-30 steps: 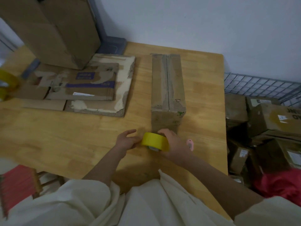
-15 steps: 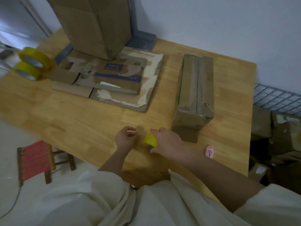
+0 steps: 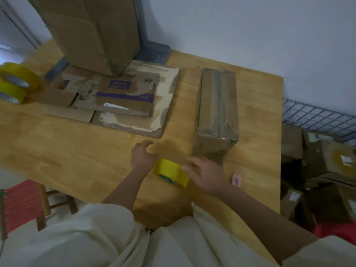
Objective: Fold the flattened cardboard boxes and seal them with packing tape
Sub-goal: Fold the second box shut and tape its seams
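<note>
Yellow packing tape roll sits at the near edge of the wooden table, between both hands. Left hand pinches its rim; right hand fingers loosely spread against it. Light, rigid, slick film: grip by the rim. Narrow brown cardboard box just beyond, seam untaped as far as I can tell.

One view only, head-mounted, looking forward and steeply down over the person's own cream-clothed chest onto the pale wooden table. It sits close: both forearms fill the lower frame, running up from 6 o'clock to centre. The horizon tilts, and the table's far edge climbs toward 11 o'clock against the plain grey-white wall. Wide-angle bend shows at the margins, where a red-seated wooden stool slips in at 8 o'clock and a grey wire-mesh rack at 3 o'clock. There's no second view to overlap with.
</note>
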